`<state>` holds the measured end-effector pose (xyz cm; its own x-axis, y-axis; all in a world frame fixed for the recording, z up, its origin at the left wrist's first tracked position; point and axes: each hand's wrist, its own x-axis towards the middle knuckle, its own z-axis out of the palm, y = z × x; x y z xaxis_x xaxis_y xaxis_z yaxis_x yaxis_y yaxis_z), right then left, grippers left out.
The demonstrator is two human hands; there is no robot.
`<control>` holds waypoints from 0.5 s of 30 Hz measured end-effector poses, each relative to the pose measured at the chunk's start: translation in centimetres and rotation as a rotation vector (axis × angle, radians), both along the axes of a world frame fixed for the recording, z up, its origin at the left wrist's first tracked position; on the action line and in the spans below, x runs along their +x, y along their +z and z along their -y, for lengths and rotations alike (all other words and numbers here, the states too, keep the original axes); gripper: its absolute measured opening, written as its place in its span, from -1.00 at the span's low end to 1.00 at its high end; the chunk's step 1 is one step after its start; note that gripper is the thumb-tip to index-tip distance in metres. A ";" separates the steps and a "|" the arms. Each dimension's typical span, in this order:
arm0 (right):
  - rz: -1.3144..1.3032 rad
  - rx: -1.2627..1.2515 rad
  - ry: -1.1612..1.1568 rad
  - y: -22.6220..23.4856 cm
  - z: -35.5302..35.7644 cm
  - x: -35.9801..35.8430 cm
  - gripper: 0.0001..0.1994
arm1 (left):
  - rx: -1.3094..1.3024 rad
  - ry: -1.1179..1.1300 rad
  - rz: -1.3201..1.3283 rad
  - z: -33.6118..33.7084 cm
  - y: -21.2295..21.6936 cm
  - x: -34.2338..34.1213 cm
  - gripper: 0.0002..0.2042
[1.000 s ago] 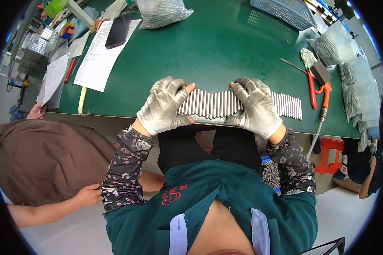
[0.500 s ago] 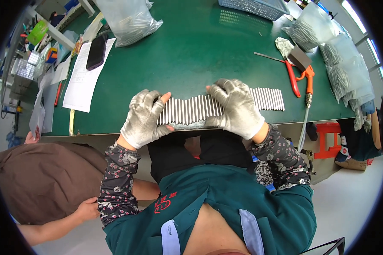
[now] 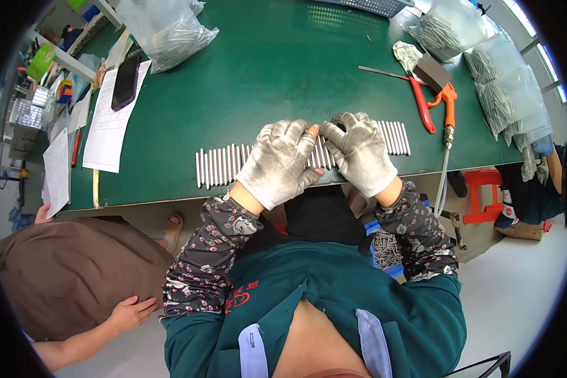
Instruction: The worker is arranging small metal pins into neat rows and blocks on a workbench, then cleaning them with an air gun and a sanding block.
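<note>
A long row of short metal rods (image 3: 223, 165) lies side by side near the front edge of the green table (image 3: 258, 75). My left hand (image 3: 277, 162), in a grey work glove, rests palm down on the middle of the row. My right hand (image 3: 359, 151), also gloved, lies flat on the row just to the right, fingertips nearly meeting the left hand's. Rods show at both ends of the row, the right end (image 3: 397, 137) past my right hand. The rods under the palms are hidden.
Red-handled scissors (image 3: 416, 94) and an orange air blow gun (image 3: 448, 107) lie at the right. Clear bags of metal parts (image 3: 170, 31) sit at the back left and right (image 3: 498, 82). Papers (image 3: 110, 126) with a phone (image 3: 125, 82) lie left. Another person's hand (image 3: 129, 313) is at lower left.
My two hands have come together toward the middle of the row, leaving the left end of the rods uncovered. The view has shifted.
</note>
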<state>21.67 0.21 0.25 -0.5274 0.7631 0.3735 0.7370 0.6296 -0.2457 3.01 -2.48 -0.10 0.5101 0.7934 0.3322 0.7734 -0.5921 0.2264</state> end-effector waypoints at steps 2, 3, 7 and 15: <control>-0.007 0.000 -0.019 -0.1 0.7 0.2 -0.72 | -0.020 -0.029 -0.013 0.1 0.3 0.2 -0.37; -0.012 0.003 -0.034 -0.1 1.0 0.3 -0.73 | -0.018 -0.037 -0.013 0.1 0.2 0.2 -0.37; -0.077 -0.037 0.022 0.3 0.9 0.6 -0.75 | 0.013 -0.062 -0.020 0.1 0.1 -0.2 -0.36; -0.095 -0.001 -0.135 -0.5 -1.7 6.9 -0.78 | -0.033 -0.083 0.037 -1.1 1.0 3.5 -0.22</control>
<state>28.62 1.90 -0.21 -0.3826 0.8249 0.4162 0.7884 0.5264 -0.3183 6.51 -1.36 0.87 0.5628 0.7595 0.3262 0.7126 -0.6458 0.2740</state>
